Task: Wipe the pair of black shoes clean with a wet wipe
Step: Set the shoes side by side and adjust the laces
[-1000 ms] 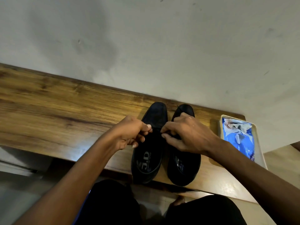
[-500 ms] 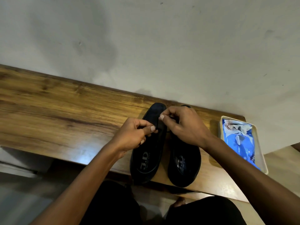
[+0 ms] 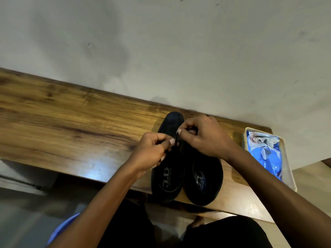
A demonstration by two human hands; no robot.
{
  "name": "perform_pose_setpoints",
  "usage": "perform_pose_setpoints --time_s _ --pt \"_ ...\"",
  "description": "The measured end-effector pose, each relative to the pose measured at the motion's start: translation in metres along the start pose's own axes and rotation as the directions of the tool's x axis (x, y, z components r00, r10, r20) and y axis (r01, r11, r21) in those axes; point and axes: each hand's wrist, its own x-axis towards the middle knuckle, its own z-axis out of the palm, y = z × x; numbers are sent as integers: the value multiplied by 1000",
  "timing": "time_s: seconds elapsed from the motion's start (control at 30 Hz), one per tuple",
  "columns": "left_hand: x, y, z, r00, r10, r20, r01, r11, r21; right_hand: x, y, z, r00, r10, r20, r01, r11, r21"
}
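My hands have crept toward the toes over the last sec. A sec back both sat over the mid-shoe; now the right hand (image 3: 206, 136) is up over the toe of the right shoe (image 3: 204, 178) and the left hand (image 3: 152, 151) sits just behind and left of it, over the left shoe (image 3: 167, 176). Both have fingers curled w/ thumb and forefinger tips pressed together, tips of the two hands nearly touching, pinching something thin and dark between them, maybe a thread or tie. Can't tell what it is; it's black on black.

What that means: no wipe in either hand, so I judge no wiping has begun. This reads as prep or fiddling w/ the pair, not cleaning. The wet wipe pack (image 3: 265, 154) lies in a pale tray (image 3: 288, 169) well off to the right of my right hand, untouched, white stuff bunched at its far end.

Shoes stand side by side, touching, directly under my hands on the wooden bench (image 3: 71, 126), heels toward me and hanging over the near edge.

Hard to see: right shoe's toe is covered by my right hand; the pinched item is mostly hidden by fingertips; insole print reads "J.D" on the left shoe, the rest too small. Tray's near corner is cut by my right forearm. Can't judge dirt on the shoes, too dark.
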Motion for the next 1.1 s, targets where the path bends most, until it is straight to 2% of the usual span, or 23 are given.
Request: perform_pose_setpoints --time_s 0.23,0.33,0.5,0.57,0.63,0.7,0.73,0.83,0.93,1.0,1.1 --pt "-1 2 5 995 101 -24 -98 988 118 6 8 17 996 62 -61 -61 998 17" --pt "0 2 7 986 146 -78 -128 971 201 7 12 19 997 55 -60 -56 998 -21" --pt "4 -3 9 963 181 -197 -115 945 307 8 22 17 997 -57 -57 45 980 -195" --pt "4 -3 11 965 170 -199 -106 949 296 3 20 21 978 -132 -160 68 932 -357" --pt "3 -1 11 968 146 -205 -80 951 300 -5 11 22 946 -216 -243 102 907 -408" --pt "2 0 11 969 137 -205 -68 948 310 -9 6 24 952 -247 -181 169 917 -362" --pt "2 0 10 970 134 -201 -67 948 311 -10 4 25 969 -216 -120 173 940 -293" --pt "0 1 11 968 138 -209 -62 939 337 -9 5 28 997 -76 -3 76 997 -11" --pt "-1 2 12 958 181 -221 -73 903 424 -6 9 32 998 41 46 -49 984 173" --pt "-2 3 12 947 234 -222 -84 843 531 -3 10 33 995 77 59 -86 980 180" --pt "-2 5 12 930 295 -219 -74 734 675 0 3 33 996 62 68 -60 998 -36"
